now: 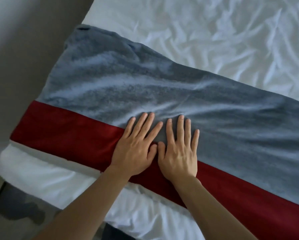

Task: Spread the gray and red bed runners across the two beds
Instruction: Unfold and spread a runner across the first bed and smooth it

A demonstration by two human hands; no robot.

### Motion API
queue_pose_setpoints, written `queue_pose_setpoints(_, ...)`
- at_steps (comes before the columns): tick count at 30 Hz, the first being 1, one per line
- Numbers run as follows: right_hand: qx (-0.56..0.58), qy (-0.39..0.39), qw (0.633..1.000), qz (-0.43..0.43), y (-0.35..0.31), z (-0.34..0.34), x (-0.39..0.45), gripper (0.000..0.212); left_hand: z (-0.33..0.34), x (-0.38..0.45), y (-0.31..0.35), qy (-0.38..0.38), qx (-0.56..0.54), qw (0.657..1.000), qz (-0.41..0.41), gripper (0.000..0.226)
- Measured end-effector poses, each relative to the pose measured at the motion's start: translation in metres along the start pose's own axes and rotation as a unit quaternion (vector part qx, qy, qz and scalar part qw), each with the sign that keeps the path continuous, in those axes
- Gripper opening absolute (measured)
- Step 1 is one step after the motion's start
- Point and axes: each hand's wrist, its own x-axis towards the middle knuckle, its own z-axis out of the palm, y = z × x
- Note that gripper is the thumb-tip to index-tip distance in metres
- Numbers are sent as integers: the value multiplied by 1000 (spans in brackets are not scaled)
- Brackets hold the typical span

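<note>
grey plush made up most of the runner [145,87], with a red band [67,135] along its near edge, and it lay slantwise across the white bed [214,32], one end hanging over the bed's left side. both hands lay flat on it, side by side, thumbs almost touching. the left hand [136,149] straddled the seam, palm on red and fingers on grey; the right hand [178,153] did the same just beside it. all fingers were straight and spread, pressing the cloth and gripping nothing.

the step looked like smoothing: the runner was already down on this bed, but the grey part was rumpled, with long ridges running away from the fingertips and a bunched far edge that narrowed the cloth toward the right. the next move probably called for sliding the palms outward, away from each other, to push those ridges flat, then tugging the far edge straight. only one bed and one runner showed here; whether a second was already dressed could not be told. the sheet itself lay heavily creased beyond the runner.
</note>
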Motion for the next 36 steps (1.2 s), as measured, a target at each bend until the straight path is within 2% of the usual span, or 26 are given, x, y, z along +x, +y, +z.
queue_pose_setpoints(3,3,-3,999,-37,-53,10,13,72,-4,-23,-64,8,11,999,-45,70)
queue_pose_setpoints(7,18,-15,998,-65,-149,26,39,72,-11,-57,-155,-6,4,998,-58,71)
queue_pose_setpoints(10,35,-28,995,-94,-205,33,55,66,-18,-62,-189,0,-25,998,-60,63)
queue_pose_setpoints(12,40,-15,995,-87,-217,29,67,62,-25,-51,-198,15,-41,997,-57,59)
queue_pose_setpoints(16,46,49,997,-42,-193,6,92,58,-40,1,-188,50,-71,996,11,55)
queue_pose_setpoints(20,2,14,1000,3,-145,-10,115,59,-42,53,-163,8,-53,997,59,57)
queue_pose_setpoints(24,-59,-18,998,-3,-100,-13,136,71,-38,96,-188,-24,-46,998,-34,63)
queue_pose_setpoints(27,-45,7,998,52,-83,-16,155,74,-40,129,-209,-22,-53,995,-85,64)
queue_pose_setpoints(29,-27,25,995,93,-79,-20,162,73,-43,149,-208,-15,-61,995,-83,64)
queue_pose_setpoints(31,-18,39,996,73,-81,-22,169,72,-45,166,-197,-10,-74,997,-34,64)
queue_pose_setpoints(34,-22,26,999,-30,-86,-19,180,67,-38,182,-186,-22,-48,996,66,64)
queue_pose_setpoints(36,-27,14,999,-39,-82,-18,188,66,-32,191,-191,-27,-29,997,62,66)
